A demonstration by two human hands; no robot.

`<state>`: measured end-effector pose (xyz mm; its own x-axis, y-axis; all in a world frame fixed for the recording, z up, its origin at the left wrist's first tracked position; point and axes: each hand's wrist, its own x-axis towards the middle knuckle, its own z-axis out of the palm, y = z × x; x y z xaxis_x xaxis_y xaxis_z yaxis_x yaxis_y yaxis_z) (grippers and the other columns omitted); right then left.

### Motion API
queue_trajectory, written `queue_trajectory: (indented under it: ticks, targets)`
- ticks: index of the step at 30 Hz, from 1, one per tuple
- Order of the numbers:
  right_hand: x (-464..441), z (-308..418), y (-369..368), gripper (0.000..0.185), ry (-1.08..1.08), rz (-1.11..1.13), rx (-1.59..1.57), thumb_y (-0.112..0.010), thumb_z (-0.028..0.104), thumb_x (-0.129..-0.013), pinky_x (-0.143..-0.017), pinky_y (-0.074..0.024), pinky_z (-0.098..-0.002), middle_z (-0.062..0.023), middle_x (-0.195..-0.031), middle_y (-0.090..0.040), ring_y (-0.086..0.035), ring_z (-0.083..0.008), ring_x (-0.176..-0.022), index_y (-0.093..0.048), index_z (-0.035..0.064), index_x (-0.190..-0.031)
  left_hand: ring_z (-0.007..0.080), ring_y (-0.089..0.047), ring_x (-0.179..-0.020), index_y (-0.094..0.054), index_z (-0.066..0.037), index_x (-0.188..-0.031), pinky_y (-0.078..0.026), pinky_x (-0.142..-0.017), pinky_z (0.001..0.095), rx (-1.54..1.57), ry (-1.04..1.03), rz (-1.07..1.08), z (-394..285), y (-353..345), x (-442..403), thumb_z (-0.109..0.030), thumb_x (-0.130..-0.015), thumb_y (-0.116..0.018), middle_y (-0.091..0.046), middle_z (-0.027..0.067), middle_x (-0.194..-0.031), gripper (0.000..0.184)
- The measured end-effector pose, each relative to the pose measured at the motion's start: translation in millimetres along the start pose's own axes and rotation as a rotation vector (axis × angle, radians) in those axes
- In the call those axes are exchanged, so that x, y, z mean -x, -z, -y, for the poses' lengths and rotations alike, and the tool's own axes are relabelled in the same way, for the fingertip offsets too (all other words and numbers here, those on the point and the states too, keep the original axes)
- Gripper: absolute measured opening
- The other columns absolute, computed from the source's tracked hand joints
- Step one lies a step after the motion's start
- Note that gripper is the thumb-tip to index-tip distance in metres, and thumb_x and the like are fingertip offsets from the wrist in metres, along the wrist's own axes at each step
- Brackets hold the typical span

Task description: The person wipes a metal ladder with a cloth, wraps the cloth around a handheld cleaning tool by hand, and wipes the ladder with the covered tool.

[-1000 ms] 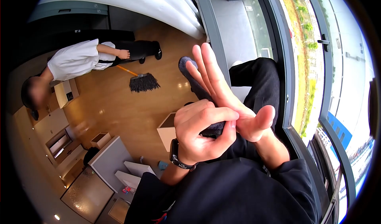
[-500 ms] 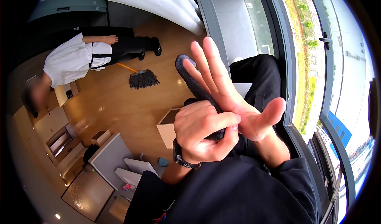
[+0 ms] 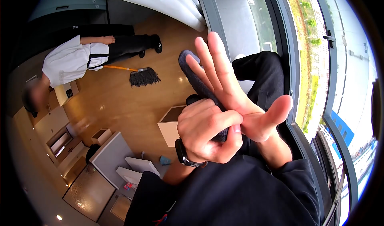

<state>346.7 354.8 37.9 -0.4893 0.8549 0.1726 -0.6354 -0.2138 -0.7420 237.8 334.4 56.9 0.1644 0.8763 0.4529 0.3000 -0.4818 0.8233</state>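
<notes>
My left hand (image 3: 208, 126), with a black watch (image 3: 182, 152) on its wrist, is closed. Its index finger and thumb press against the heel of my right palm. A long, dark grey fuzzy cloth piece (image 3: 199, 80) with a rounded end runs behind the left fingers and along the little-finger side of my right hand. Part of it shows inside the curl of the left hand; its exact kind is unclear. My right hand (image 3: 236, 96) is open, palm toward me, fingers stretched and thumb out to the side. Below the hands lies my dark shirt (image 3: 240, 190).
A person (image 3: 68, 62) in a white shirt stands across the room, near a mop-like broom (image 3: 145, 77) on the wooden floor. An open box (image 3: 168, 132) stands beside my hands. Large windows (image 3: 332, 38) line the right; grey partitions (image 3: 114, 160) stand at lower left.
My right hand has shifted slightly up, its thumb rising a little. The left hand keeps its closed grip in nearly the same place. The standing person has moved slightly left in view.
</notes>
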Motion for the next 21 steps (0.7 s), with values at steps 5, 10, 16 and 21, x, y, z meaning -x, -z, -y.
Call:
queue_trajectory:
  ticks: [5, 10, 16, 21]
  targets:
    - [-3, -4, -1, 0.117, 0.07, -0.011, -0.06, -0.001, 0.088, -0.073, -0.116, 0.0063, -0.0417, -0.0101, -0.157, 0.015, 0.005, -0.0232, -0.145, 0.009, -0.0004, -0.148, 0.0181, -0.051, -0.044, -0.067, -0.004, -0.083, -0.041, -0.044, 0.0279, 0.011, -0.038, -0.046, 1, -1, 2, 0.0, -0.062, -0.063, -0.054, 0.0029, -0.056, 0.021]
    - [-4, -6, -2, 0.118, 0.113, 0.035, -0.099, 0.001, 0.089, -0.071, -0.116, 0.0068, -0.0424, -0.0105, -0.156, 0.02, 0.009, -0.0222, -0.145, 0.011, -0.0007, -0.147, 0.0171, -0.049, -0.042, -0.068, -0.003, -0.082, -0.041, -0.043, 0.0272, 0.03, -0.058, -0.061, 0, -3, 2, 0.002, -0.061, -0.063, -0.052, 0.0026, -0.055, 0.023]
    - [-2, -4, -7, 0.121, 0.084, -0.156, -0.137, -0.002, 0.091, -0.069, -0.116, 0.0052, -0.0402, -0.0155, -0.155, -0.011, -0.015, -0.0178, -0.142, 0.012, -0.0002, -0.147, 0.0153, -0.047, -0.041, -0.068, -0.002, -0.083, -0.039, -0.041, 0.0262, 0.042, -0.095, -0.084, 0, -6, 1, 0.004, -0.059, -0.063, -0.05, 0.0014, -0.053, 0.025]
    - [-3, 1, -7, 0.122, 0.036, -0.131, -0.098, -0.009, 0.091, -0.07, -0.114, 0.0027, -0.0369, -0.0146, -0.152, -0.016, -0.018, -0.0169, -0.14, 0.012, 0.0002, -0.148, 0.0145, -0.046, -0.041, -0.068, -0.002, -0.083, -0.038, -0.041, 0.0254, 0.046, -0.097, -0.088, 0, -3, 1, 0.004, -0.059, -0.063, -0.05, 0.0008, -0.053, 0.026]
